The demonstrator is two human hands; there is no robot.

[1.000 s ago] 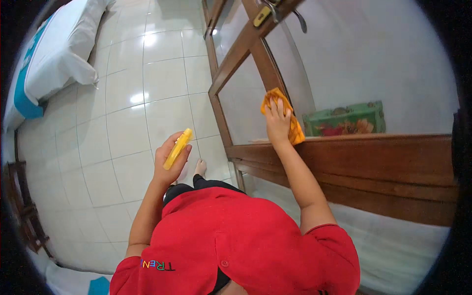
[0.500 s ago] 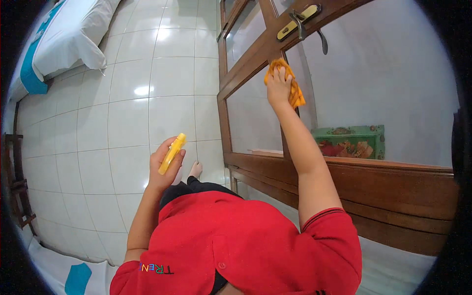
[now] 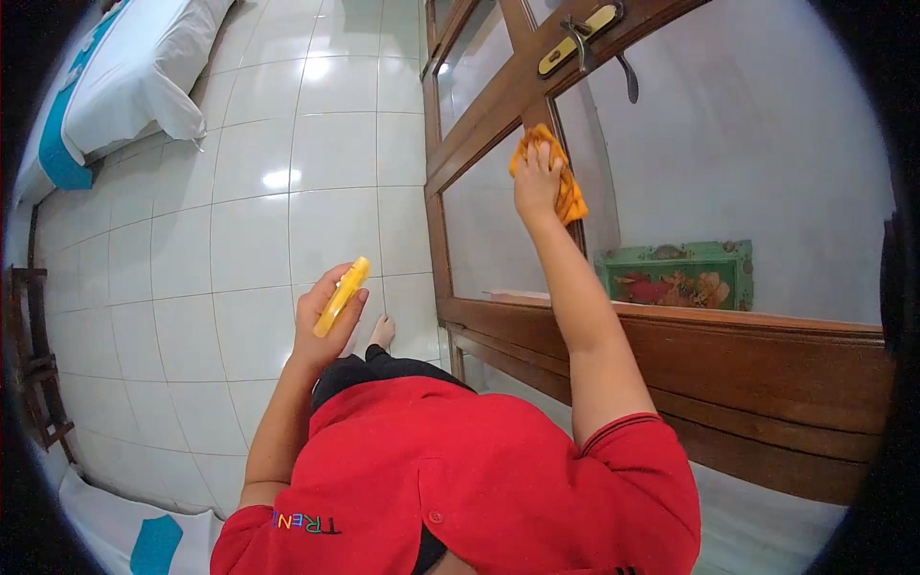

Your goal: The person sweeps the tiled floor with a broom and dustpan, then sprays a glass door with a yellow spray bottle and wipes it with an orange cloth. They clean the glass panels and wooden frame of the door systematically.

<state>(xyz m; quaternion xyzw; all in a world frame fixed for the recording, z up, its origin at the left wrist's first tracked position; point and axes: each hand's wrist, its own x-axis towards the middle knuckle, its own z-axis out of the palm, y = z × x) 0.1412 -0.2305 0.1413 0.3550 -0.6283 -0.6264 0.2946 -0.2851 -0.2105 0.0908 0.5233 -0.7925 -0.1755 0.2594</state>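
Observation:
In my left hand [image 3: 329,311] is a spray bottle, its yellow spray head [image 3: 342,296] on top and its body mostly hidden beneath. The fingers wrap round it, over the floor in front of my body. My right hand [image 3: 538,187] presses an orange cloth [image 3: 572,196] against the glazed wooden door [image 3: 565,158], fingers bent over the fabric. The cloth covers part of the upright wooden strip between two glass panes, below the door handle [image 3: 580,43].
Behind the large pane on the right, a green carved frame with a floral picture [image 3: 676,276] shows. A bed with a white sheet [image 3: 144,72] and teal runner stands at the far left. Dark wooden furniture [image 3: 38,359] is at the left edge. White tiles [image 3: 254,249] cover the floor.
My right hand has slid the orange cloth slightly down the wooden strip, toward me and a little left. My left hand with the spray bottle has barely shifted.

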